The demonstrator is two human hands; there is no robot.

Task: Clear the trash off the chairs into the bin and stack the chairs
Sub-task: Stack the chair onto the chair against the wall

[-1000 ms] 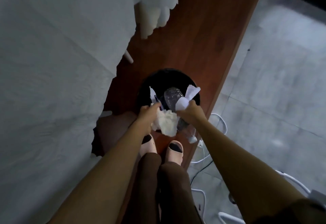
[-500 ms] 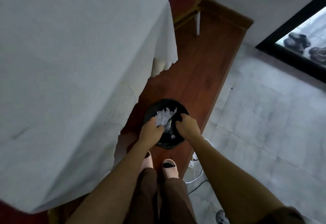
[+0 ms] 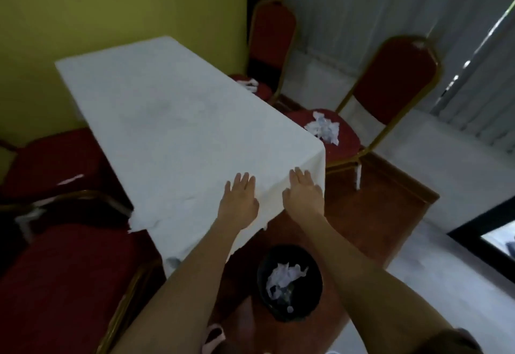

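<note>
A black round bin (image 3: 289, 312) stands on the wooden floor below my arms, with white crumpled paper and a clear bottle inside. My left hand (image 3: 239, 203) and my right hand (image 3: 303, 195) are both open and empty, held out over the near corner of the white-clothed table (image 3: 167, 119). A red chair with a gold frame (image 3: 390, 89) at the right carries a pile of crumpled white trash (image 3: 324, 129) on its seat. A second red chair (image 3: 271, 39) behind it has white scraps (image 3: 249, 85) on its seat.
Two more red chairs stand on my left: one close by (image 3: 64, 284), another farther back (image 3: 53, 158) with a white scrap (image 3: 69, 179) on it. A yellow wall lies behind the table. A grey tiled floor and a dark doorway are on the right.
My hands let go of the trash in the bin and rose, open, in front of the table corner. The view lifted from the bin to the table and chairs.
</note>
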